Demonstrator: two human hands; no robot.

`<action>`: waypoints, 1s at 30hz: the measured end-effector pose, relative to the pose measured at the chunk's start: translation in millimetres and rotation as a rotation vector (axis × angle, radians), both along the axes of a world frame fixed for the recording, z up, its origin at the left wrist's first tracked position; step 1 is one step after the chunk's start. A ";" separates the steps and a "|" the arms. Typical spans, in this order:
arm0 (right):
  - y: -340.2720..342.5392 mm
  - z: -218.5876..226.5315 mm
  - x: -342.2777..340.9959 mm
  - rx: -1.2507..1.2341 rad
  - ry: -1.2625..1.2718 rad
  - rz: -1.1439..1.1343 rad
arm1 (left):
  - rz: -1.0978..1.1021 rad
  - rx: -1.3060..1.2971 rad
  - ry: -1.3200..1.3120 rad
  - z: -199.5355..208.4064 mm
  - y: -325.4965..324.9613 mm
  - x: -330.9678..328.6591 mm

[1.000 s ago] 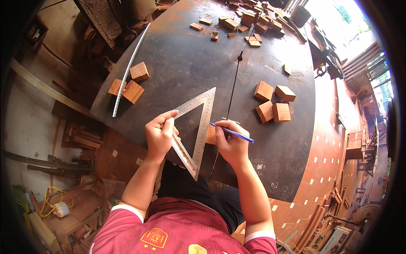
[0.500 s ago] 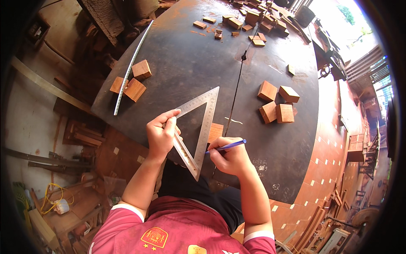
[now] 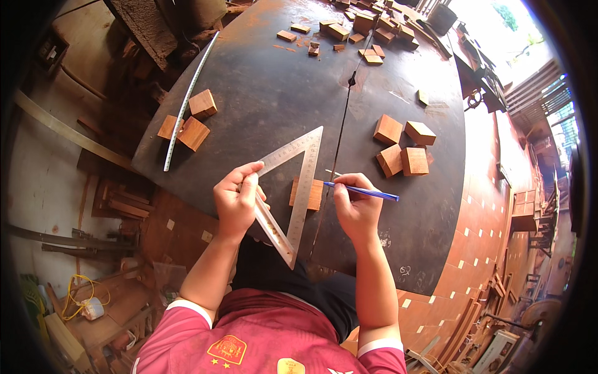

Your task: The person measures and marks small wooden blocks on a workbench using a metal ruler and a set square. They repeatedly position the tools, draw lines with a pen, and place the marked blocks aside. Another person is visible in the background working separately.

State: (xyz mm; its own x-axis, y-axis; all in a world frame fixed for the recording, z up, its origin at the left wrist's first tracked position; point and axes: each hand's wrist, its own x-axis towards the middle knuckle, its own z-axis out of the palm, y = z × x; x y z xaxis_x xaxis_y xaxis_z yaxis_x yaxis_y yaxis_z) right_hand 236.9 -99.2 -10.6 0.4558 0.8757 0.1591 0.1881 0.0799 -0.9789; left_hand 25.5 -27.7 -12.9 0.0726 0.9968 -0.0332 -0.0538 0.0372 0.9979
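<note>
My left hand is closed on the thick edge of a metal set square, a triangular frame with ruler marks. The set square's long arm crosses over a small wooden block, which lies near the front edge of the dark table. Just right of this block, my right hand pinches a blue pen. The pen's tip points left at the block's right edge; whether it touches, I cannot tell.
Wooden blocks form a cluster on the right of the dark tabletop. Three blocks lie at the left beside a long, thin measuring strip. Many offcuts crowd the far end. A dark slot runs along the table.
My right hand and the pen have moved right and farther from me, uncovering more of the block. The block now shows on both sides of the set square's arm. The view has shifted slightly.
</note>
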 end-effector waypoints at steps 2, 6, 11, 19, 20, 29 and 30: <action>1.0 -1.1 -0.7 0.000 0.002 0.008 | -0.003 0.031 0.000 -5.5 1.2 5.1; 1.4 0.9 -1.2 -0.012 -0.039 0.020 | 0.007 0.025 -0.001 -8.0 1.2 7.1; 1.4 2.4 -4.6 -0.024 -0.031 0.023 | 0.007 0.012 0.021 -5.9 0.7 8.5; 2.1 -2.7 -6.8 -0.019 -0.092 0.038 | 0.018 -0.016 0.018 -10.9 1.9 8.5; 2.4 -3.1 -7.2 -0.011 -0.088 0.033 | 0.023 -0.025 0.012 -10.3 1.8 8.9; 3.5 -2.2 -7.6 0.008 -0.099 0.028 | 0.013 -0.036 0.020 -8.3 1.3 9.1; 3.6 -3.0 -7.2 0.008 -0.109 0.027 | 0.016 -0.036 0.018 -7.8 1.1 9.4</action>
